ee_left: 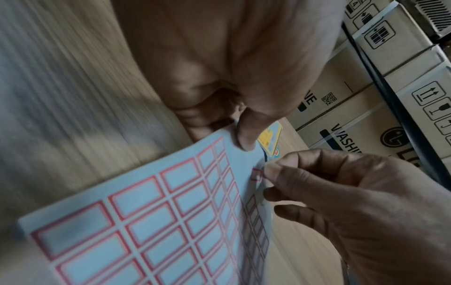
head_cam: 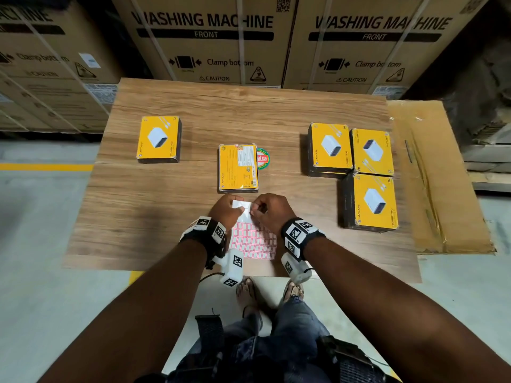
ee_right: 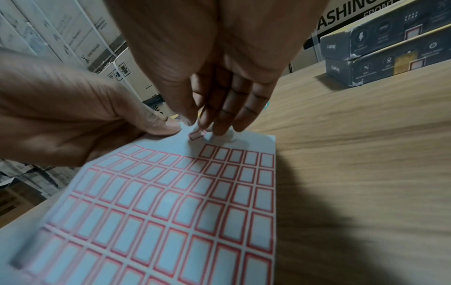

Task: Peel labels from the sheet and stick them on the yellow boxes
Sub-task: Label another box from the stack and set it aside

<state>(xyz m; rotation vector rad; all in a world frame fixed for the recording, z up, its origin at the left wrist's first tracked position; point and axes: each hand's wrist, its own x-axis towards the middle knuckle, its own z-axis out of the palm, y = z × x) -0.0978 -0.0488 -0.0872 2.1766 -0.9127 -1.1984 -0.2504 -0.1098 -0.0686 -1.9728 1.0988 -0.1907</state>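
Observation:
A white label sheet (head_cam: 253, 240) with red-bordered labels lies near the table's front edge, its far end lifted. My left hand (head_cam: 228, 210) pinches that far edge of the sheet (ee_left: 156, 212), thumb on top. My right hand (head_cam: 269, 210) pinches one small red-bordered label (ee_right: 196, 134), partly lifted off the sheet (ee_right: 171, 202); the same label (ee_left: 256, 174) shows in the left wrist view. A yellow box (head_cam: 238, 167) lies back-side up just beyond the hands. Another yellow box (head_cam: 159, 139) sits at the left. Several more yellow boxes (head_cam: 370, 201) are stacked at the right.
A round red and green sticker (head_cam: 262, 158) is on the wooden table (head_cam: 166, 205) beside the middle box. Large washing machine cartons (head_cam: 206, 37) stand behind the table. A flat cardboard sheet (head_cam: 439, 175) lies off the right edge.

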